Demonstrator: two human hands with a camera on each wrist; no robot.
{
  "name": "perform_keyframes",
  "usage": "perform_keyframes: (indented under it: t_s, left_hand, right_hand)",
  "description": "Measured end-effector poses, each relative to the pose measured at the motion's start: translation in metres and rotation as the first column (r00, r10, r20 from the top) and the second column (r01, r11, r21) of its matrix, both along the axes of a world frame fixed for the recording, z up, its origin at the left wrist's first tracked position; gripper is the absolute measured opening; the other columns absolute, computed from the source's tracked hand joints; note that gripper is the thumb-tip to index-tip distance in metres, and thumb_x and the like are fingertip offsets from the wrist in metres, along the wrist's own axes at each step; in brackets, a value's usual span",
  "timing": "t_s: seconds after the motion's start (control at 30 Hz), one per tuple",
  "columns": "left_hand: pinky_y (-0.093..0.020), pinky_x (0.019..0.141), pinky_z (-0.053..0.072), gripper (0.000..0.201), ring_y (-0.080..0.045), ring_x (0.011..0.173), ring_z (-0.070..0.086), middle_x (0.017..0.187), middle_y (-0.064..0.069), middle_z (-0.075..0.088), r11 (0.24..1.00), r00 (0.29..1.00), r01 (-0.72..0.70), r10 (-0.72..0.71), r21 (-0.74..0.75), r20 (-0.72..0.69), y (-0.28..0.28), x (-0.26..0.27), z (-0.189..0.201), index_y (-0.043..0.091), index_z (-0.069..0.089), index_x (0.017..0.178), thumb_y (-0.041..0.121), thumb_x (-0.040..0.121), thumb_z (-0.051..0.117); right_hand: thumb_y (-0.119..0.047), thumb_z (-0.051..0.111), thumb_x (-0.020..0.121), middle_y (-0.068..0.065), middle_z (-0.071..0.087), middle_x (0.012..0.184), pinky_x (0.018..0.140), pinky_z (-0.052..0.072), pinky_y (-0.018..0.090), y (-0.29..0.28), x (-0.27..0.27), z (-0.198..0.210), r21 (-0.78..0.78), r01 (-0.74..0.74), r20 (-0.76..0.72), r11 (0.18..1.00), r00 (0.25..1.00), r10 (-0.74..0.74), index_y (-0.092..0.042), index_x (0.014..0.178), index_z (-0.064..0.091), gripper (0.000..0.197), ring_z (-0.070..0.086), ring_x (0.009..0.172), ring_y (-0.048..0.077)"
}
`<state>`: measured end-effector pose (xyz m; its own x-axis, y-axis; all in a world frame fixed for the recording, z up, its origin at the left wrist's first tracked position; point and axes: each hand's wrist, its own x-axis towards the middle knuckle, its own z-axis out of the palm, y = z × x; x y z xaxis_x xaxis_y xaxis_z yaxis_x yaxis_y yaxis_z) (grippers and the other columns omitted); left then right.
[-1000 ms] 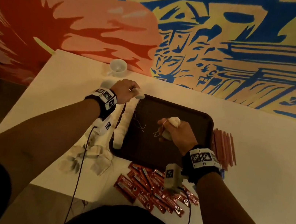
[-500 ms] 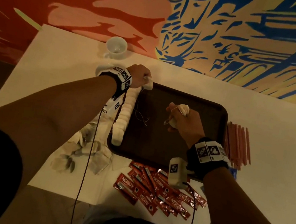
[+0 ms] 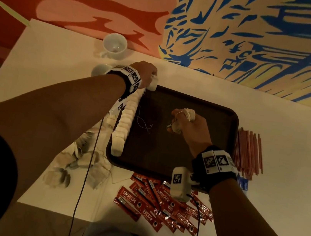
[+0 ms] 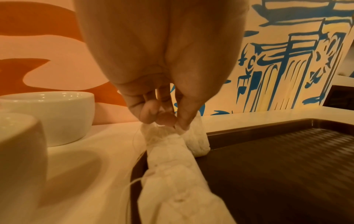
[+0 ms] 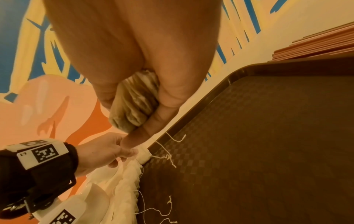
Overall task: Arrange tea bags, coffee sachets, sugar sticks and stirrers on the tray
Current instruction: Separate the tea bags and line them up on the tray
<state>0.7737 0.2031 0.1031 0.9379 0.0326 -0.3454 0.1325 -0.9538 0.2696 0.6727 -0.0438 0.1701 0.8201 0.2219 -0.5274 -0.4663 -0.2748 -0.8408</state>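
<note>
Pinching tea bag [image 4: 195, 141], left hand [image 4: 162, 63] hides it overhead.

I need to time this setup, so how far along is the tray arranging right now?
Early. Done: a row of tea bags lines the tray's left edge. In hand: the left hand pinches a tea bag at the row's far end, and the right hand grips a bunch of tea bags. Left: loose tea bags, coffee sachets and the red sticks lie on the table.
</note>
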Motion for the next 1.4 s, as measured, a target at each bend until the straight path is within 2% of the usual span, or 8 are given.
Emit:
perform_keyframes:
  t_s: [0.2,0.43,0.7,0.83,0.97,1.07,1.17,1.4]
  left_hand:
    - [-0.039,0.095,0.047,0.032,-0.031,0.115,0.058,0.129,-0.009,0.060,0.999,1.000,0.027,-0.027,0.039,0.008,0.001,0.006,-0.002,0.021,0.063,0.124,0.014,0.093,0.060]
    - [-0.044,0.100,0.046,0.035,-0.031,0.119,0.055,0.137,-0.008,0.048,0.998,0.993,-0.060,0.060,-0.004,0.098,0.003,0.004,0.014,0.021,0.052,0.132,0.025,0.097,0.058]
    - [-0.030,0.088,0.050,0.019,-0.012,0.099,0.060,0.108,0.000,0.069,0.866,0.816,-0.162,0.387,-0.472,0.430,-0.021,-0.066,0.076,0.016,0.068,0.107,0.026,0.098,0.055]
    - [-0.005,0.078,0.043,0.016,0.001,0.093,0.059,0.104,0.010,0.070,0.791,0.847,-0.144,0.410,-0.595,0.339,-0.046,-0.119,0.106,0.017,0.072,0.103,0.025,0.099,0.058]
    - [-0.017,0.076,0.050,0.014,0.006,0.083,0.063,0.102,0.016,0.070,0.706,0.921,-0.118,0.341,-0.698,0.190,-0.072,-0.165,0.131,0.024,0.072,0.104,0.031,0.098,0.062]
    - [-0.010,0.064,0.046,0.018,0.008,0.079,0.062,0.102,0.013,0.068,0.665,0.957,-0.129,0.278,-0.736,0.083,-0.092,-0.193,0.149,0.023,0.070,0.113,0.029,0.097,0.064]
    - [-0.016,0.062,0.050,0.022,-0.004,0.090,0.067,0.107,0.006,0.070,0.602,0.968,-0.147,0.252,-0.785,0.012,-0.109,-0.217,0.160,0.027,0.068,0.116,0.028,0.094,0.069]
    - [-0.028,0.068,0.055,0.025,-0.010,0.090,0.068,0.100,0.002,0.072,0.495,0.959,-0.159,0.284,-0.854,-0.014,-0.144,-0.250,0.178,0.024,0.068,0.117,0.023,0.092,0.071]
  right_hand:
    - [-0.022,0.059,0.101,0.006,0.067,0.088,0.070,0.059,0.027,-0.001,0.001,-0.002,0.005,-0.017,-0.024,1.000,1.000,0.017,-0.007,0.106,0.068,0.018,0.070,0.084,0.026]
    - [-0.013,0.046,0.102,0.016,0.065,0.108,0.081,0.058,0.032,-0.003,0.000,0.010,0.070,-0.088,-0.117,0.994,0.988,0.096,-0.007,0.114,0.065,0.022,0.069,0.097,0.029]
    - [-0.005,0.041,0.101,0.017,0.066,0.108,0.099,0.055,0.045,-0.019,-0.015,0.036,0.112,-0.104,-0.140,0.988,0.983,0.120,-0.008,0.107,0.067,0.027,0.068,0.104,0.034]
    - [-0.012,0.052,0.099,0.016,0.070,0.116,0.097,0.057,0.047,-0.038,-0.028,0.049,0.217,-0.138,-0.089,0.966,0.983,0.160,-0.010,0.119,0.066,0.024,0.069,0.108,0.034]
    - [-0.008,0.053,0.102,0.013,0.073,0.118,0.093,0.057,0.043,-0.052,-0.041,0.062,0.273,-0.227,0.013,0.935,0.972,0.233,-0.008,0.130,0.060,0.029,0.071,0.104,0.031]
    - [-0.011,0.059,0.100,0.015,0.074,0.114,0.090,0.057,0.043,-0.059,-0.052,0.072,0.267,-0.230,0.072,0.936,0.973,0.219,-0.005,0.125,0.063,0.026,0.072,0.097,0.033]
    - [-0.012,0.066,0.096,0.015,0.075,0.106,0.092,0.054,0.052,-0.063,-0.061,0.081,0.309,-0.157,0.069,0.938,0.987,0.143,-0.007,0.113,0.069,0.018,0.072,0.095,0.035]
    - [-0.010,0.073,0.090,0.013,0.075,0.096,0.066,0.060,0.030,-0.082,-0.079,0.102,0.365,-0.095,0.073,0.926,0.995,0.073,-0.005,0.101,0.073,0.012,0.071,0.086,0.022]
